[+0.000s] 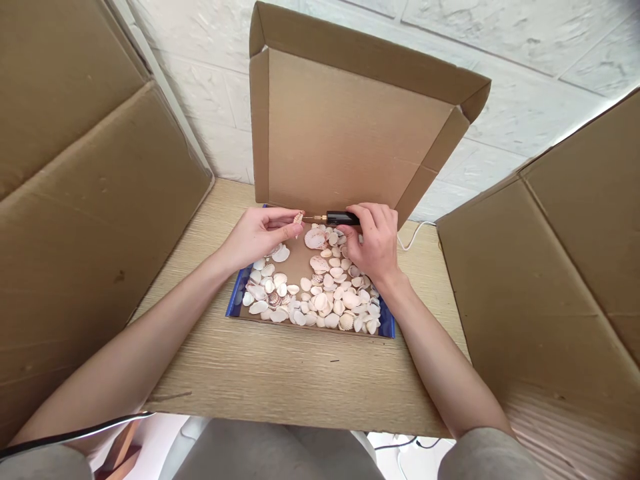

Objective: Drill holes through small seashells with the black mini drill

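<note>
Between the thumb and fingers of my left hand (260, 233) is a small brownish seashell (299, 218), pinched and held up on its edge. My right hand (376, 243) is wrapped round a black mini electric drill (341, 218) with a brass chuck. Its thin bit points left and reaches the shell; whether it has gone into the shell I cannot tell. Below both hands, many white and pinkish shells (320, 302) lie in a shallow cardboard tray (296, 261) with blue sides. A larger pink shell (316, 238) rests just under the bit.
An upright cardboard lid (355, 127) stands behind the tray against a white brick-patterned wall (520, 40). Cardboard panels flank the wooden table (300, 373) on the left (90, 200) and right (540, 280). A white cable (416, 233) runs behind my right hand.
</note>
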Tool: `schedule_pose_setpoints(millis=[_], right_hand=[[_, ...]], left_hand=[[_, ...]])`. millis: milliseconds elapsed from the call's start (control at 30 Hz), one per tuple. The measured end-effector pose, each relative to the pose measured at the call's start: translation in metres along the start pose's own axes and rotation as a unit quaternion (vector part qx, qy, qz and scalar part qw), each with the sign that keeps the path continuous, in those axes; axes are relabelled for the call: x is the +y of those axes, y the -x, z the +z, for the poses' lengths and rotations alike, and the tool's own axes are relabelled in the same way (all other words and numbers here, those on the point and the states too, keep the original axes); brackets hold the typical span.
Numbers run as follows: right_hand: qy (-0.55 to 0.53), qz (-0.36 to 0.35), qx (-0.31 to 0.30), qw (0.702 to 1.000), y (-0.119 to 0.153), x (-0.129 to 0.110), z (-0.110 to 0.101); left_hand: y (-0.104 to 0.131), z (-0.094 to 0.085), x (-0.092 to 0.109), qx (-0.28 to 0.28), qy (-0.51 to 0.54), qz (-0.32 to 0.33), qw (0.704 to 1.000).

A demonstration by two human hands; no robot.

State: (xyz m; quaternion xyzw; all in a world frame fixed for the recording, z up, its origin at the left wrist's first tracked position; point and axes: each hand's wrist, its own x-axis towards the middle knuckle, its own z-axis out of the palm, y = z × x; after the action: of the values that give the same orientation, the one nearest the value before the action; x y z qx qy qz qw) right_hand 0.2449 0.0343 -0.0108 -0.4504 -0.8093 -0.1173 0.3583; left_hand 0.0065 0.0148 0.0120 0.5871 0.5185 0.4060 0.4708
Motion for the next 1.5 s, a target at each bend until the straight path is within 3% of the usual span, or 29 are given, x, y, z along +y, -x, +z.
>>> schedule_pose_setpoints(millis=[167, 400, 633, 867, 1133, 1367, 1500], right_hand=[[-0.020, 0.002, -0.077, 0.997, 0.0045, 0.0015, 0.0048], [0.000, -0.018, 0.012, 1.000, -0.0002, 0.0003, -0.0006], [-0.032, -0.005, -0.050, 0.998, 0.0050, 0.0012, 0.0043], [0.009, -0.036, 0.048, 0.998, -0.0009, 0.0014, -0.0003], [-0.042, -0.004, -0.042, 0.998, 0.0047, 0.0015, 0.0035], [0.004, -0.048, 0.029, 0.998, 0.0000, 0.0020, 0.0003], [-0.004, -0.020, -0.021, 1.000, 0.0018, 0.0014, 0.0032]], left_hand=[[0.0000, -0.0006, 0.0013, 0.000, 0.002, -0.005, 1.000], [-0.0001, -0.0013, 0.0018, -0.009, -0.006, 0.005, 1.000], [-0.0001, -0.0016, 0.0014, -0.006, -0.005, -0.005, 1.000], [-0.0007, -0.0017, 0.0022, -0.015, -0.017, 0.003, 1.000], [-0.0017, -0.0016, 0.0008, -0.005, -0.004, -0.009, 1.000], [-0.0012, -0.0013, 0.0021, -0.011, 0.019, -0.008, 1.000], [-0.0005, -0.0017, 0.0021, -0.009, 0.026, -0.008, 1.000]])
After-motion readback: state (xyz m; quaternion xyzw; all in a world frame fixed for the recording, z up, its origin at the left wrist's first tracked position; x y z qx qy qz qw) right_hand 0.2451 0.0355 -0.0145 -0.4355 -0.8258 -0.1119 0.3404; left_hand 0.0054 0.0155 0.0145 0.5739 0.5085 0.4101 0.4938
